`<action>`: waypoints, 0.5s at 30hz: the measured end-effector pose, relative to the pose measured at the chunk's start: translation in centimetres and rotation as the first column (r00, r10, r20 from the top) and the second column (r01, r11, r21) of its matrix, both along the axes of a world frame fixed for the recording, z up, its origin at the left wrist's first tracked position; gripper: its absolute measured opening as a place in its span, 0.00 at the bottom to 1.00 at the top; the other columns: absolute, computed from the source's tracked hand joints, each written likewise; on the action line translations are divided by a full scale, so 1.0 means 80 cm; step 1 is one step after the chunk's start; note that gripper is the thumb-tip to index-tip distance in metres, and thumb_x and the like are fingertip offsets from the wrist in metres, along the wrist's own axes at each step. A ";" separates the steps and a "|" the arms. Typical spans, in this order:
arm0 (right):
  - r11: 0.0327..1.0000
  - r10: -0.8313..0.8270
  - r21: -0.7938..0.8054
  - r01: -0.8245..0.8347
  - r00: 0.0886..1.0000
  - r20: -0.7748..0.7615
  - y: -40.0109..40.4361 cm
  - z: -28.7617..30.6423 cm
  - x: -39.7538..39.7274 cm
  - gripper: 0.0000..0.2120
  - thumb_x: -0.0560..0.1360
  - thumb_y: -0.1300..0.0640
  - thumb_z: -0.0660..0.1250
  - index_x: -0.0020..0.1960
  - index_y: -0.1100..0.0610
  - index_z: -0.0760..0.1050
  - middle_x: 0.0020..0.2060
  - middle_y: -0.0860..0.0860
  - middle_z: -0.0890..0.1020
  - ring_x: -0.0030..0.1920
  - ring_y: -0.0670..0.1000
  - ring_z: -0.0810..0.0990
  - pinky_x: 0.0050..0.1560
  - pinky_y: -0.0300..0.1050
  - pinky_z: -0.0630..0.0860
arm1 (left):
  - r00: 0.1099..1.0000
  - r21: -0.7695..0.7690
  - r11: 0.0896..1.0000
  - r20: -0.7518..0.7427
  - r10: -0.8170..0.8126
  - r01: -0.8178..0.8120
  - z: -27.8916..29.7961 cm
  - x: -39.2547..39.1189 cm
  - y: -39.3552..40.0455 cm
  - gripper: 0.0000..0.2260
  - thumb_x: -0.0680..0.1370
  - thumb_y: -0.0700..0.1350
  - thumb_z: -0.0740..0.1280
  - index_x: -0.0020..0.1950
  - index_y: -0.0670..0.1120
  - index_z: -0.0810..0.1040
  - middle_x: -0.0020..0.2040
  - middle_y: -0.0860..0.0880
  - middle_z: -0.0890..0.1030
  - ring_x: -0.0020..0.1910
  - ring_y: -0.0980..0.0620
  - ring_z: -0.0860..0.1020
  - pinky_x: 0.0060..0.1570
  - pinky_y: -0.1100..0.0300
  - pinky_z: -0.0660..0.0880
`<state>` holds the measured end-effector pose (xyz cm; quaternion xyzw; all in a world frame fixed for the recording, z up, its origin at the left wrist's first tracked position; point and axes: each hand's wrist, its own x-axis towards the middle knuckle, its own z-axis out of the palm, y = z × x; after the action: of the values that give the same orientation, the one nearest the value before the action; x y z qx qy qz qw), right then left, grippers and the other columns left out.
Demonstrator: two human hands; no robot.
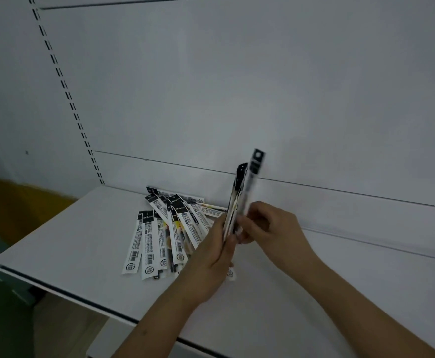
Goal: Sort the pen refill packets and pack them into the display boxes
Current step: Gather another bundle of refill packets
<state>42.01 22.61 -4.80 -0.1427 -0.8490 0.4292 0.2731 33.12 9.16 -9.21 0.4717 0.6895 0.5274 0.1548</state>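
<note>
We hold a small bundle of refill packets (238, 200) upright above the white shelf (64, 241), our left hand (211, 264) curled round its lower end while our right hand (270, 226) pinches a blurred packet (255, 171) at the bundle's right side. A loose pile of packets (170, 228) lies fanned out on the shelf just left of our hands, near the back panel (211, 99).
</note>
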 end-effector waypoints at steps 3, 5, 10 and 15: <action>0.996 0.036 0.085 -0.039 0.999 0.031 0.007 -0.001 -0.001 0.18 0.80 0.46 0.58 0.47 0.57 0.82 0.39 0.47 0.85 0.39 0.41 0.84 0.45 0.35 0.79 | 1.000 0.036 0.999 -0.001 -0.024 0.024 0.004 0.000 0.000 0.16 0.84 0.51 0.57 0.72 0.57 0.64 0.58 0.62 0.76 0.56 0.59 0.77 0.55 0.62 0.75; 0.972 0.052 0.229 -0.055 0.998 0.020 0.013 -0.001 0.000 0.19 0.81 0.46 0.58 0.45 0.56 0.83 0.40 0.45 0.85 0.40 0.40 0.83 0.45 0.32 0.76 | 1.000 0.059 0.998 0.001 -0.003 0.003 0.005 0.000 0.001 0.16 0.83 0.49 0.59 0.70 0.57 0.65 0.57 0.63 0.77 0.57 0.60 0.78 0.57 0.64 0.75; 0.974 -0.055 0.217 0.066 0.997 -0.058 0.015 -0.007 -0.003 0.08 0.78 0.50 0.66 0.46 0.50 0.82 0.39 0.42 0.83 0.41 0.41 0.82 0.43 0.33 0.76 | 0.996 0.084 0.994 0.055 0.071 -0.075 0.001 -0.007 0.003 0.15 0.83 0.39 0.59 0.67 0.53 0.68 0.50 0.51 0.79 0.41 0.61 0.78 0.40 0.65 0.75; 0.978 -0.102 -0.184 0.102 0.995 0.012 0.018 0.000 -0.007 0.11 0.76 0.48 0.68 0.55 0.52 0.79 0.41 0.43 0.84 0.37 0.42 0.82 0.36 0.34 0.76 | 0.992 0.078 0.996 0.124 0.025 -0.035 0.006 -0.005 0.000 0.11 0.83 0.37 0.60 0.62 0.48 0.72 0.49 0.48 0.81 0.37 0.62 0.79 0.36 0.65 0.76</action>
<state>41.46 24.09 -4.82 -0.2112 -0.7976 0.4910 0.2795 32.73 9.20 -8.77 0.4337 0.6640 0.5850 0.1699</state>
